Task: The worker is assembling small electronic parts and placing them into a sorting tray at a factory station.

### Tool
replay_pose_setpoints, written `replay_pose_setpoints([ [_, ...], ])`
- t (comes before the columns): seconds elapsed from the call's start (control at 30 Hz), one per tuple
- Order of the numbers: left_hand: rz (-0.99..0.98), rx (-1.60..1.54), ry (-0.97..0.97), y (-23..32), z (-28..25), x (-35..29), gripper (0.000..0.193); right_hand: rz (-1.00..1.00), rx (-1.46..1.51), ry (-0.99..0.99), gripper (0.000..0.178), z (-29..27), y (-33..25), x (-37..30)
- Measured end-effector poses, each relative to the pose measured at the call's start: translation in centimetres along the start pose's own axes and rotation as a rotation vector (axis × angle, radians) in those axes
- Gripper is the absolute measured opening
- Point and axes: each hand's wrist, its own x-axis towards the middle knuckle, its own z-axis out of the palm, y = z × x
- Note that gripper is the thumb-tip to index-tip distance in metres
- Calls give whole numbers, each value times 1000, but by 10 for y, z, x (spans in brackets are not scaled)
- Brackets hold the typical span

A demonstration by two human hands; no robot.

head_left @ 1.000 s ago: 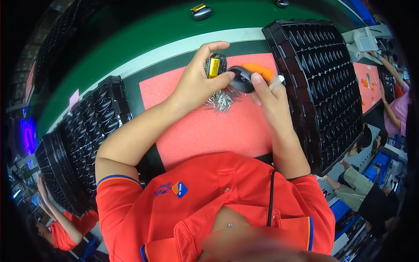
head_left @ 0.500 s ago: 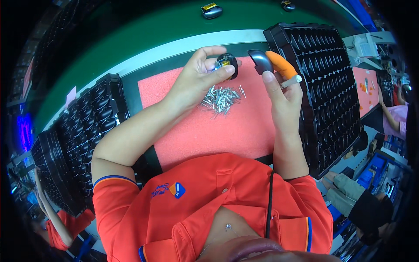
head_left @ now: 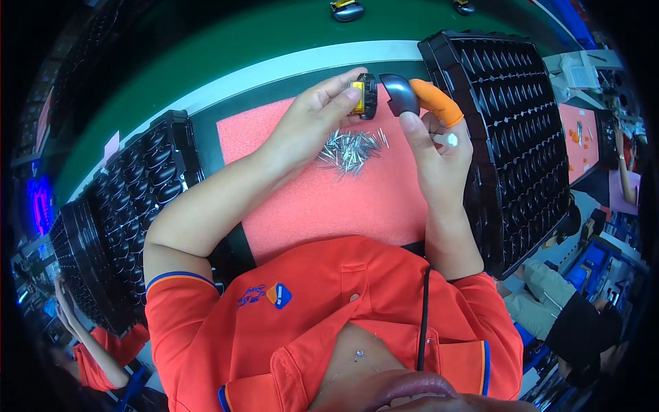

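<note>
The left hand [head_left: 322, 106] grasps a black housing [head_left: 370, 96] with a yellow block [head_left: 357, 97] on its left side, the thumb pressed against it. The right hand [head_left: 441, 158] pinches a dark grey shell [head_left: 401, 95] between the thumb and the index finger, which wears an orange cot [head_left: 437, 103]; a white-tipped stick [head_left: 447, 139] is tucked in the same hand. Both parts are held up over the far edge of the pink mat [head_left: 329, 213], toward its far right corner.

The shell is just to the right of the housing, with a narrow gap between them. The housing's long axis runs roughly near to far; the shell's slants, its far end leaning left toward the housing and its near end under the right thumb. The housing's black side, not the yellow one, faces the shell. A jumbled pile of pins [head_left: 350, 152] lies on the mat, nearer to the left hand than to the right.

Some left fingers are hidden behind the housing, and the right hand's curled fingers are partly covered. The shell's hollow side is hard to make out, as is the stick's full length. On the green belt [head_left: 274, 44], one similar part [head_left: 347, 12] is cut off by the upper edge of the view.
</note>
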Motion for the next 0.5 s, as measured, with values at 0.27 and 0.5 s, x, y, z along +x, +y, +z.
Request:
replay_pose_setpoints([
  [0.27, 25, 12, -48, 4, 4, -4, 42, -106, -196, -46, 40, -1, 1, 0],
  [0.5, -9, -49, -21, 8, 6, -8, 39, -34, -106, 6, 39, 2, 14, 3],
])
